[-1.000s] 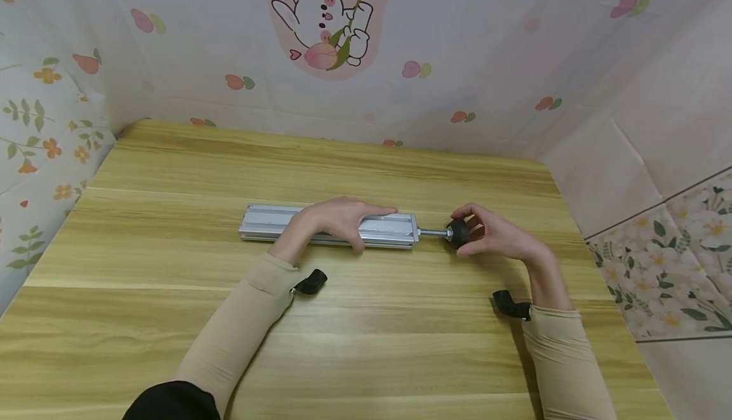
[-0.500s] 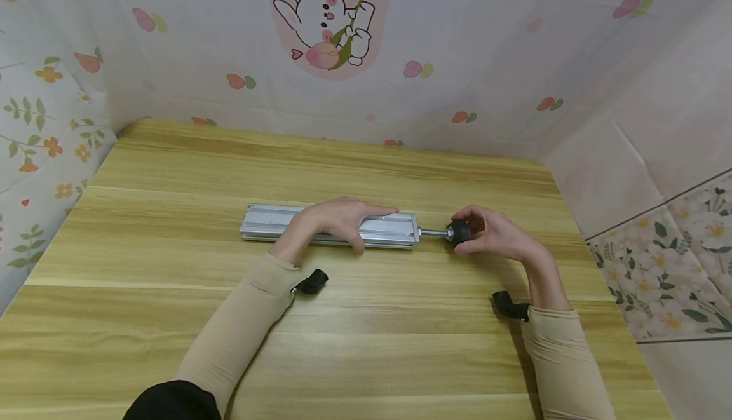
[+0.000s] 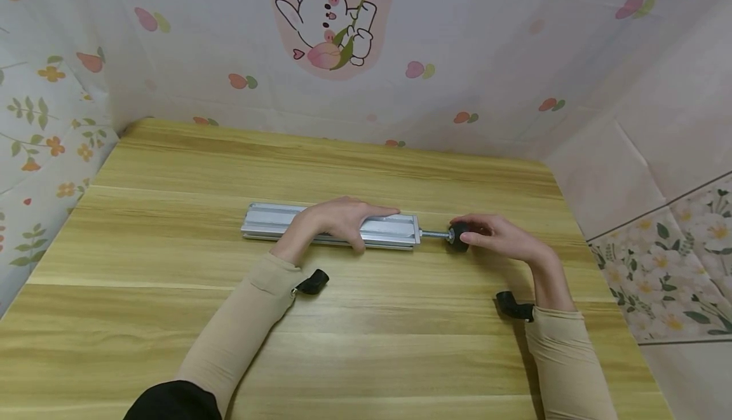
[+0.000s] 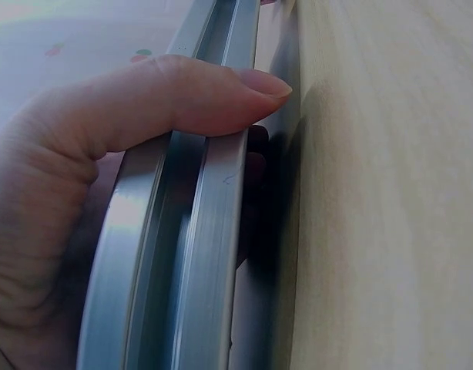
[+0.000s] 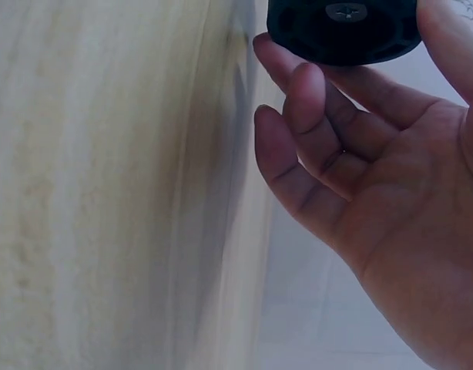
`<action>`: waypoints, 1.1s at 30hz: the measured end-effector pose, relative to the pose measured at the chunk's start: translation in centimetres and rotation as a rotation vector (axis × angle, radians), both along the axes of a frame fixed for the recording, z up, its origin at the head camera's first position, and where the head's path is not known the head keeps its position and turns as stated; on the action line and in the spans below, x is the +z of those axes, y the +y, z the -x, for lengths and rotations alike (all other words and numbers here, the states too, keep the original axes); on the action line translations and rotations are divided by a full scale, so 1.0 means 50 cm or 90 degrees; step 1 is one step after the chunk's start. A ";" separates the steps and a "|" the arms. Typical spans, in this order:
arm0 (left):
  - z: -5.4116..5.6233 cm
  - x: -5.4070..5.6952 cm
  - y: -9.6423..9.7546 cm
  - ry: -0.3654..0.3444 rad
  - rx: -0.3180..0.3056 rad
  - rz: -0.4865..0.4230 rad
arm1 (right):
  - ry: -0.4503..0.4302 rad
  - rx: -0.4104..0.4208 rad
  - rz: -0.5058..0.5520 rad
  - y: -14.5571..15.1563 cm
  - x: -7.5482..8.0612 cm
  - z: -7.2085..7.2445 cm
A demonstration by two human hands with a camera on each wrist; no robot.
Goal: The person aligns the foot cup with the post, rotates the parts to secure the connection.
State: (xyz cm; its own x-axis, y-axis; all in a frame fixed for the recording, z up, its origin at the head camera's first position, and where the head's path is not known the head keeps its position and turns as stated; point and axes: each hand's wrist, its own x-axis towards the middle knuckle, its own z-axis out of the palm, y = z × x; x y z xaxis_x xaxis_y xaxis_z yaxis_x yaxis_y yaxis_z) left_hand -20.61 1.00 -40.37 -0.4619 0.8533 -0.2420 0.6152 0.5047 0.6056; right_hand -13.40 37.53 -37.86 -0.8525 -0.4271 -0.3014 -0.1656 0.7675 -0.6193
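Observation:
A silver aluminium profile (image 3: 269, 220) with long grooves lies lengthwise across the table. My left hand (image 3: 334, 216) grips it from above, thumb (image 4: 213, 100) across the grooved near side; the other fingers are mostly hidden behind the metal. From the profile's right end a threaded rod (image 3: 434, 234) sticks out, carrying a black levelling foot (image 3: 459, 237). My right hand (image 3: 500, 236) pinches that foot between thumb and fingers. In the right wrist view the foot's round underside (image 5: 344, 38) faces the camera, with a cross-head screw in its centre; the lower fingers curl loosely beneath it.
The wood-grain table (image 3: 366, 350) ends at a hanging cloth (image 3: 457, 45) with a rabbit print at the back. Patterned cloth also hangs at the left and right sides. A black wrist camera (image 3: 312, 282) sits at the left sleeve, another black camera (image 3: 513, 306) at the right.
My right thumb has moved up across the black foot while the fingers have straightened somewhat, rolling over it. The left hand and the profile stay in place.

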 end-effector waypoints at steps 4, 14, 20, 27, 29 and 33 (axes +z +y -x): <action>0.000 0.001 0.000 0.006 0.000 -0.002 | 0.001 0.009 0.004 0.001 0.001 0.000; 0.000 -0.004 -0.002 0.004 0.002 0.002 | -0.028 -0.045 0.089 -0.009 -0.008 0.002; 0.000 -0.001 -0.001 0.003 0.005 0.003 | 0.008 -0.052 0.057 -0.016 0.001 -0.001; 0.000 -0.002 0.001 0.007 0.004 0.004 | 0.020 -0.035 0.016 -0.016 0.011 -0.006; 0.001 -0.003 0.001 0.007 0.004 0.002 | 0.025 -0.027 0.013 -0.014 0.010 -0.006; 0.001 -0.003 0.001 0.008 0.003 -0.001 | 0.021 -0.013 0.020 -0.010 0.008 -0.006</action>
